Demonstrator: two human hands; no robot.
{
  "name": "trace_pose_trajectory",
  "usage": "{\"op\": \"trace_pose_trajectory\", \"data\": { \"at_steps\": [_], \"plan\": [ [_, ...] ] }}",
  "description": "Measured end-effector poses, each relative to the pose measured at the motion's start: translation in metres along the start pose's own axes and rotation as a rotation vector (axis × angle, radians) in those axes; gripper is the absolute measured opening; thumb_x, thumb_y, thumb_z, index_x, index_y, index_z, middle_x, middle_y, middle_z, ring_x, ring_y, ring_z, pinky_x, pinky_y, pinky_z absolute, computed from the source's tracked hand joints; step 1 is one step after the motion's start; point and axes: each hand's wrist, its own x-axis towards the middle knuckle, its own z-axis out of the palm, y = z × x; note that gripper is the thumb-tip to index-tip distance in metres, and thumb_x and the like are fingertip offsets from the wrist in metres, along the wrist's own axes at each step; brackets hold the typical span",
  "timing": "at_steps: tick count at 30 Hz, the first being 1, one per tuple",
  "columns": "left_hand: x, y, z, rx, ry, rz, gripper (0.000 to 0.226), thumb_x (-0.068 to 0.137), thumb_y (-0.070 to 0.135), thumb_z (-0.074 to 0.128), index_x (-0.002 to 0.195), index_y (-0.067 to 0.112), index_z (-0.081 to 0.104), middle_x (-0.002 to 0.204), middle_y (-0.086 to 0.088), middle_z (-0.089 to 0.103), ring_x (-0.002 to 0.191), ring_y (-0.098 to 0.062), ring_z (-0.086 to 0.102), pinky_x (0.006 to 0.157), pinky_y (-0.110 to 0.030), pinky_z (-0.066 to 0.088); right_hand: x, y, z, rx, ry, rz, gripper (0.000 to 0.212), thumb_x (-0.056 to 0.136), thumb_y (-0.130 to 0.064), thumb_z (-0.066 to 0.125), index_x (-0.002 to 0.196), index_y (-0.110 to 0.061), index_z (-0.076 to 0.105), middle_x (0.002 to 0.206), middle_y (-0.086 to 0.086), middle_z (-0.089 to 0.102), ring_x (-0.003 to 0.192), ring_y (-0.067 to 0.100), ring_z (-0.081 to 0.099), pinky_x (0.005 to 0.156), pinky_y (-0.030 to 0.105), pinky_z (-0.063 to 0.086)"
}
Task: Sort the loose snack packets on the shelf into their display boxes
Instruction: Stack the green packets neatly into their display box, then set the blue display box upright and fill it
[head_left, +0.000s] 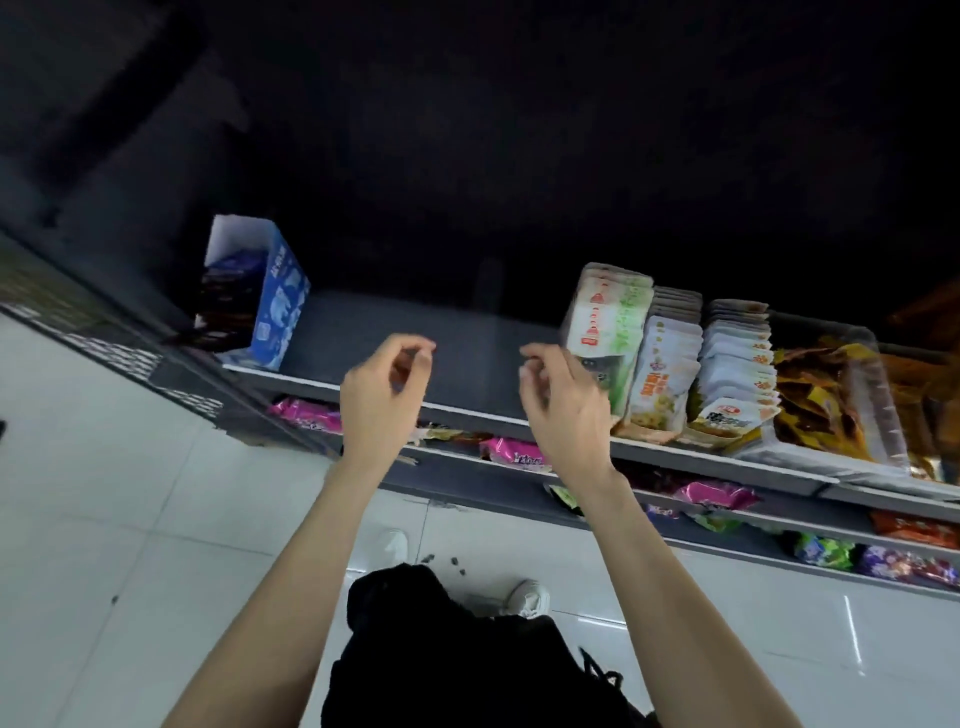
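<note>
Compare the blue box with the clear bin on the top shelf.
The blue box is printed card, opaque and tall; the clear bin is see-through and low. The box stands at the shelf's left end, the bin at its right. The box holds dark packets, the bin brown-yellow ones. Both are open-topped.

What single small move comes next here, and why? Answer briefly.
Probably reach the right hand to the white-and-green packets beside it and straighten them. Both it and the left hand hold nothing, and the shelf between them is bare.
</note>
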Motion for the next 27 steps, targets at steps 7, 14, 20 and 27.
{"op": "trace_pose_trajectory", "data": {
  "at_steps": [7,14,20,27],
  "plan": [
    [0.020,-0.152,-0.112,-0.304,0.272,-0.698,0.029,0.086,0.010,0.063,0.110,0.020,0.051,0.098,0.000,0.057,0.090,-0.015,0.052,0.097,-0.038,0.044,0.002,-0.083,0.120,0.147,-0.476,0.223,0.025,0.092,-0.025,0.057,0.116,-0.018,0.059,0.113,-0.001,0.061,0.097,0.013,0.061,0.079,0.024,0.046],
    [0.068,-0.209,-0.172,-0.511,0.184,-0.826,0.054,0.089,0.018,0.063,0.136,0.015,0.037,0.125,-0.006,0.050,0.112,-0.019,0.053,0.089,-0.032,0.048,0.050,-0.174,0.235,0.391,-0.526,0.488,0.026,0.092,-0.026,0.057,0.116,-0.015,0.058,0.108,0.002,0.066,0.097,0.014,0.064,0.085,0.027,0.049],
    [0.088,-0.228,-0.175,-0.462,0.057,-0.825,0.056,0.087,0.022,0.065,0.136,0.012,0.038,0.135,-0.005,0.050,0.123,-0.020,0.049,0.102,-0.039,0.042,0.087,-0.192,0.295,0.309,-0.519,0.565,0.047,0.091,-0.028,0.060,0.132,-0.014,0.043,0.125,0.009,0.059,0.108,0.026,0.059,0.091,0.035,0.047],
    [0.096,-0.238,-0.167,-0.477,-0.042,-0.817,0.058,0.084,0.035,0.068,0.132,0.016,0.043,0.132,-0.001,0.054,0.124,-0.018,0.048,0.108,-0.041,0.036,0.094,-0.188,0.326,0.202,-0.576,0.559,0.063,0.092,-0.017,0.057,0.146,-0.017,0.025,0.116,0.018,0.062,0.103,0.035,0.061,0.089,0.042,0.050]
  ]
}}
